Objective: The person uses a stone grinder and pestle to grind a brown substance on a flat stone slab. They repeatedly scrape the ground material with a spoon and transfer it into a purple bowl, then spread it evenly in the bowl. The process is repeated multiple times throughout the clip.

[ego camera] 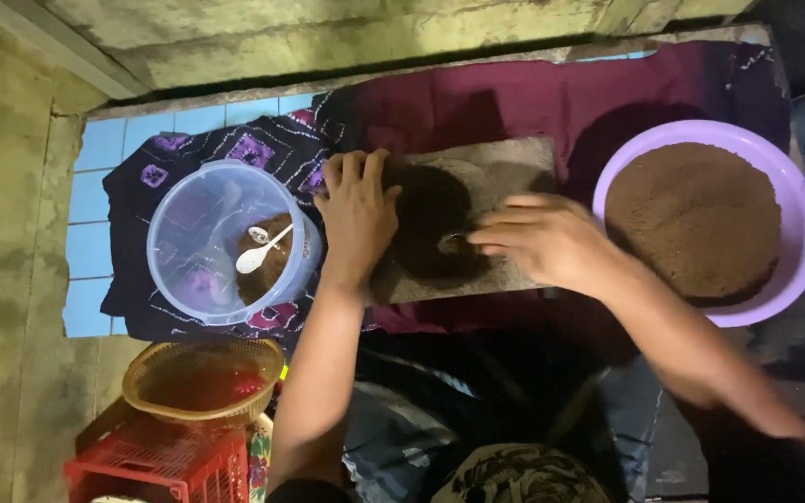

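- Dark brown paste [430, 219] lies heaped on the flat grey grinding stone [505, 163], toward the stone's left half, and both of my hands are on it.
- My left hand [358, 210] lies flat and open at the left end of the stone, fingers spread and pointing to the far edge, palm pressed against the left side of the paste; it holds nothing.
- My right hand [542, 240] reaches in from the right, fingers extended and close together, fingertips touching the right edge of the paste near the stone's near edge. I cannot tell whether it pinches anything.
- The stone rests on a maroon cloth [552, 93] that runs along the far edge of the floor, beside a dark patterned cloth [235, 144] on the left.
- Just left of my left hand, on the patterned cloth, stands a clear round plastic tub [188, 233] with some brown paste in its right side and a white spoon [255, 258] lying in it.
- Right of my right hand sits a purple basin [794, 205], filled with a flat round mass of brown ground material [691, 219].
- Near the lower left corner a woven yellow basket [202, 387] sits on top of a red plastic crate [160, 466].
- Light blue tiles [95, 251] show at the left edge of the cloths, bordered by a mossy concrete wall [11, 233].
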